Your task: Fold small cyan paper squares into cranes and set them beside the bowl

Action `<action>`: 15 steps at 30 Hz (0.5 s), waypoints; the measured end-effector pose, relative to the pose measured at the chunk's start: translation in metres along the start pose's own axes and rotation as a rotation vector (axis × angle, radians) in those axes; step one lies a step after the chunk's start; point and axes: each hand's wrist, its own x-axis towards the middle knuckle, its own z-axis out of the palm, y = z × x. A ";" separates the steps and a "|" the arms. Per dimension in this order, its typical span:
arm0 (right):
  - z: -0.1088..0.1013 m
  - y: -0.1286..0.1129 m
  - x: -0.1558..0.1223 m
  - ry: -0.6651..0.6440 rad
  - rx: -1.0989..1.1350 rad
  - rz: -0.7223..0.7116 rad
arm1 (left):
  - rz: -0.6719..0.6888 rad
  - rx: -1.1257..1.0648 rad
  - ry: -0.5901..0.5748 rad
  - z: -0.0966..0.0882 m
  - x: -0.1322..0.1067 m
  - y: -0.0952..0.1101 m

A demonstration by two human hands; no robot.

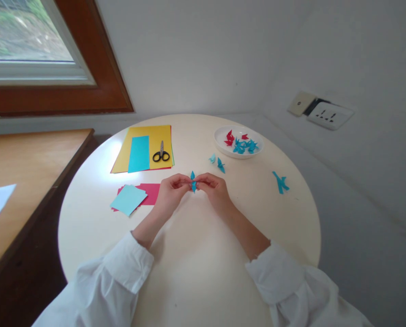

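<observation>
Between my two hands is a small blue paper crane (193,186), its pointed ends showing above and below the fingertips. My left hand (173,188) pinches it from the left, and my right hand (213,187) pinches it from the right. The fingers cover its middle part. Just beyond my right hand lie a folded blue crane (221,165) and a pale blue one (212,158). A white plate (219,144) farther back holds several red and blue folded cranes (245,146).
Black-handled scissors (161,154) and a blue paper strip (139,153) lie on yellow sheets (121,156). Nearer are pale blue squares (129,200) over red paper (151,193). Blue scraps (280,182) lie at the right of the round table (203,272). A wall socket (328,116) is at right.
</observation>
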 end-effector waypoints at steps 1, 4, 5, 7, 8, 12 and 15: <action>-0.001 -0.001 0.000 -0.006 -0.007 -0.007 | -0.005 0.009 0.003 0.000 0.000 0.000; -0.002 -0.002 -0.001 -0.024 -0.042 -0.041 | -0.016 0.037 0.018 -0.001 0.000 0.000; -0.003 -0.003 -0.001 -0.026 -0.054 -0.049 | -0.018 0.047 0.025 -0.001 0.000 0.000; -0.002 -0.003 -0.002 -0.013 -0.077 -0.053 | -0.019 0.063 0.035 -0.001 0.000 0.001; -0.002 -0.003 -0.002 -0.004 -0.086 -0.049 | -0.019 0.069 0.039 -0.001 0.000 0.001; -0.001 0.001 -0.002 -0.008 -0.085 -0.021 | -0.011 0.086 0.051 -0.002 0.001 -0.002; -0.002 0.004 -0.001 -0.018 -0.064 -0.011 | -0.008 0.067 0.051 -0.003 0.002 -0.005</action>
